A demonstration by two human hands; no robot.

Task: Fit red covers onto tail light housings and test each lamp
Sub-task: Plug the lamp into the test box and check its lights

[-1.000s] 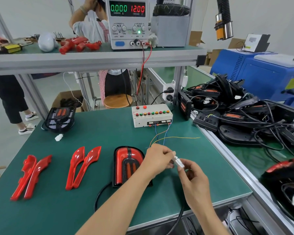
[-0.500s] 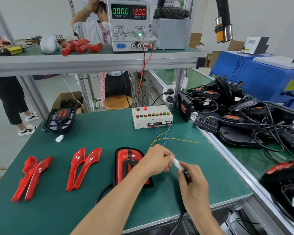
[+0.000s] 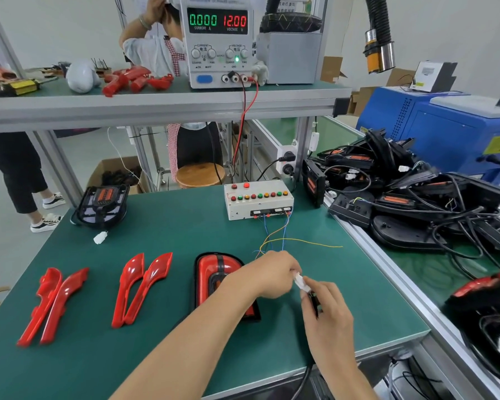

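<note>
Testing step: left hand [image 3: 274,272] and right hand [image 3: 326,310] both pinch the white plug [image 3: 300,282], next push it home.

Your left forearm [image 3: 214,321] hides the near half of the covered tail light [image 3: 218,267]. The white connector [image 3: 300,281] is mostly buried between your grips. At three o'clock, the frame edge cuts the blurred lamp [image 3: 485,287].

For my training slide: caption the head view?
Both hands join a white connector beside a red-covered tail light.
</note>
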